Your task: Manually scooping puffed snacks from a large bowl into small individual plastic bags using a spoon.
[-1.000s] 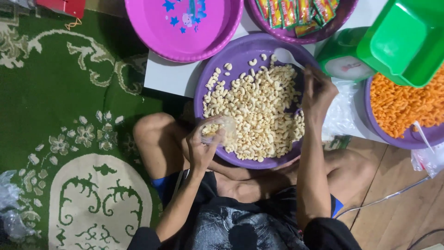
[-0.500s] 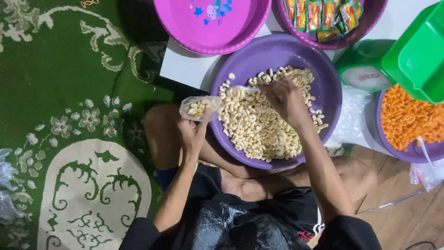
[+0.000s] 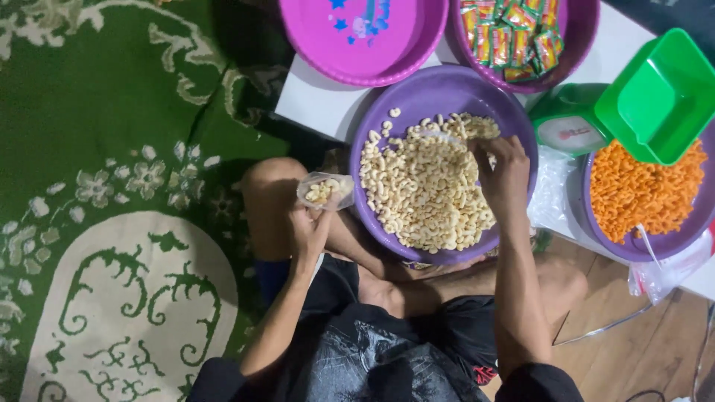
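The left hand (image 3: 309, 227) holds a small clear plastic bag (image 3: 325, 190) up by its lower part, fingers pinched around the plastic; the bag sits just above the fingertips, mouth toward the purple basin (image 3: 514, 119), with a few pale curled crackers already inside. The right hand (image 3: 505, 179) reaches into that basin, fingers curled down among the heap of pale crackers (image 3: 424, 186). Whether they close on a clump cannot be told, since the back of the hand hides the tips. A thin clear edge, perhaps a plastic scoop or another bag, shows just past the right fingertips.

Judging by this, the step in hand is filling the little bag: one hand gathers crackers while the other keeps the bag ready. The next move would call for lifting a handful across to the bag's mouth, well to the left of the right fingers, and holding the mouth open wide enough that nothing spills.

Beyond the right fingers sit a basin of small seasoning sachets (image 3: 514, 37), an empty pink basin (image 3: 357, 37), and to the right a green tub (image 3: 659, 97) over orange snacks (image 3: 640, 193).
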